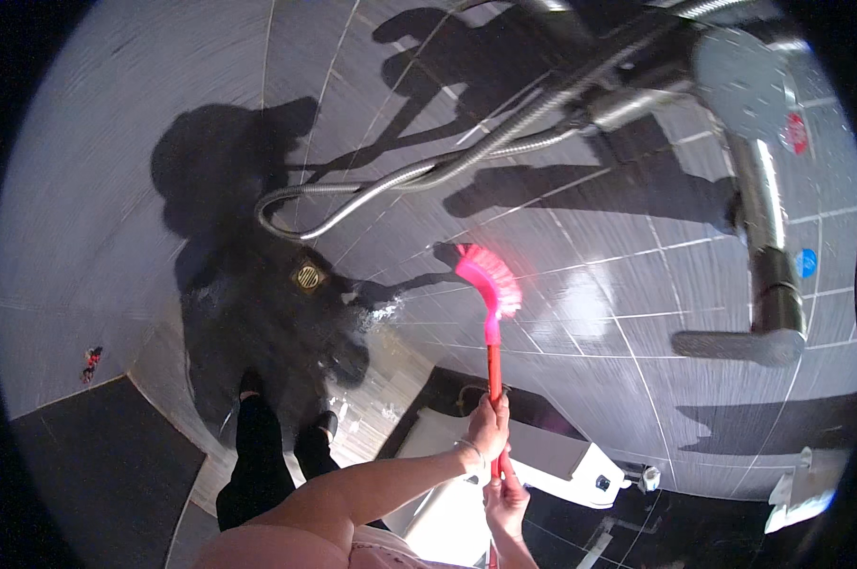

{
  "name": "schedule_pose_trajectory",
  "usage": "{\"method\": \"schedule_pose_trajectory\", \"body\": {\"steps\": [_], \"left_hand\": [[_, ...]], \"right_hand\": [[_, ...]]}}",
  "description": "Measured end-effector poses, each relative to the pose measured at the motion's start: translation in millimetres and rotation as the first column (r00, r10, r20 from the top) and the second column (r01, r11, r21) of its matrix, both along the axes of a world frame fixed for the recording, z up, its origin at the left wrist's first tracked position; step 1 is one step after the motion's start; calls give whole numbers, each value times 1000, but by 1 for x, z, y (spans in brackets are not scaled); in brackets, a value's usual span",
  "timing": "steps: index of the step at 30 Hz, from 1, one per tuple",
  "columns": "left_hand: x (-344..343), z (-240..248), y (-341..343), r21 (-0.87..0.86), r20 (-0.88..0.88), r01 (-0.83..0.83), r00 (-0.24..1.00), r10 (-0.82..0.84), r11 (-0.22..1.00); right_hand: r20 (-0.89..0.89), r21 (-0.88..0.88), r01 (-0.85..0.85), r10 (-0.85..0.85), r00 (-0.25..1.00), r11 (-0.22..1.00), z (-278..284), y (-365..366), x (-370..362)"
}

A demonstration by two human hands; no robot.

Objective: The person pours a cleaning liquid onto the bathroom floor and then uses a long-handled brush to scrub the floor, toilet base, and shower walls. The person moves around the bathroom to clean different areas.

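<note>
A long-handled scrub brush (493, 360) with a curved pink head and pink bristles stands out in front of me, its bristles against or very near the grey tiled wall (656, 256). My left hand (488, 429) is wrapped round the middle of its red handle. Lower on the same handle, my right hand (506, 503) is closed too. The handle's end runs down out of view at the lower edge. A bright wet-looking patch shows on the tiles right of the bristles.
A metal shower hose (391, 190) loops above the brush, beside a chrome shower fitting (765, 218). A drain (307, 275) lies in the floor near my feet. The white toilet (447, 522) stands below my hands. Toilet paper (798, 493) hangs at right.
</note>
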State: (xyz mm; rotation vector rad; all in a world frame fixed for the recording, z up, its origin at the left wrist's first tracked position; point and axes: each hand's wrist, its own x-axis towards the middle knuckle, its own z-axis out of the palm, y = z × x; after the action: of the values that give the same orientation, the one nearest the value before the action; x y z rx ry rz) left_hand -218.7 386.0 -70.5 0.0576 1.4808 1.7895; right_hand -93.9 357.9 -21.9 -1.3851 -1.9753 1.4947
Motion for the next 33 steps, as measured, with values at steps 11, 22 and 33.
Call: {"method": "schedule_pose_trajectory", "body": {"steps": [11, 22, 33], "left_hand": [[-51, 19, 8, -27, 162, -72, 984, 75, 997], [-99, 141, -1, 216, -112, -59, 990, 84, 975], [-46, 108, -5, 122, -90, -55, 994, 66, 991]], "right_hand": [[-8, 346, -272, 293, 956, 898, -5, 21, -51], [-245, 215, -150, 202, 948, 965, 97, 12, -97], [-97, 353, -128, 173, 980, 927, 70, -7, -43]]}}
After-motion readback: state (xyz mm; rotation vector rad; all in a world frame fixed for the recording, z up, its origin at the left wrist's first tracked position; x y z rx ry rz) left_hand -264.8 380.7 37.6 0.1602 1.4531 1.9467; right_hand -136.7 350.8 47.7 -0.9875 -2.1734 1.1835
